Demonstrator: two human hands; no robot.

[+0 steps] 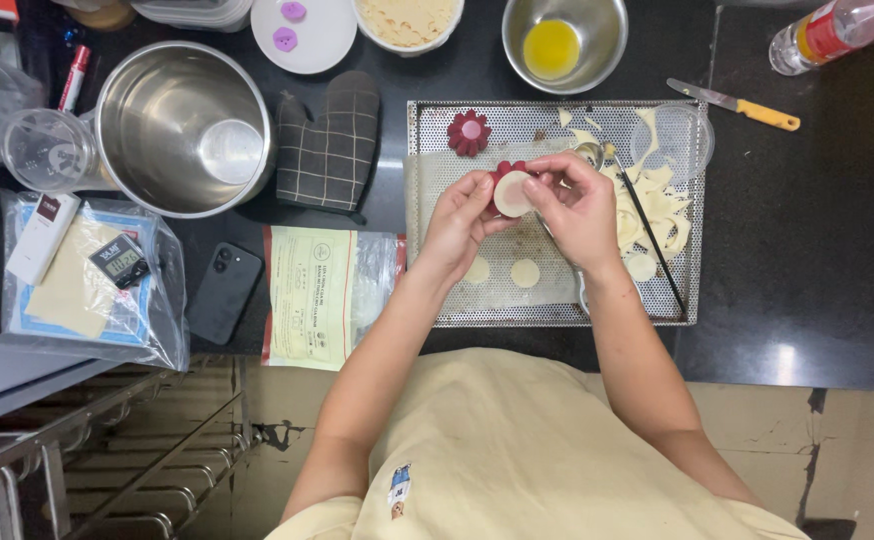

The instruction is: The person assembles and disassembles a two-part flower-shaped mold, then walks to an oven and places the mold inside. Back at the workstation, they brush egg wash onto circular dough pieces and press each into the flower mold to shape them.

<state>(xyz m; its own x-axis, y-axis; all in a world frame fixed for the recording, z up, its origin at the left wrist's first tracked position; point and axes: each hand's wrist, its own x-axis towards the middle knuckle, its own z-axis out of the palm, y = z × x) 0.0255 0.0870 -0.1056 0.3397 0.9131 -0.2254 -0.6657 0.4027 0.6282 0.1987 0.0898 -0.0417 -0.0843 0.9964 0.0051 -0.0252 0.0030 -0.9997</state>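
- Where the dark, glossy worktop [807, 250] ends, I see a worn, stained floor and a metal wire rack [107, 450] at the lower left.
- On the worktop sits a perforated metal tray [427, 250], flat and rectangular, dull silver.
- My left hand [457, 225] and right hand [577, 205] meet above the tray, both pinching a small red fluted mould [505, 170] with a pale round dough disc [512, 195] pressed against it.
- A second red fluted mould [469, 132], with a pink centre, rests on the tray's upper left.
- Two more dough rounds [525, 273] lie flat on the tray just below my hands; ragged pale dough scraps [657, 215] pile at the right, beside a thin dark stick.
- Left of the tray lies a dark, grid-stitched oven mitt [329, 135], soft and quilted.
- Further left stands a large shiny steel pot [157, 100].
- A steel bowl [597, 25] holds yellow liquid.
- A knife with a yellow handle [747, 108] lies at the upper right.
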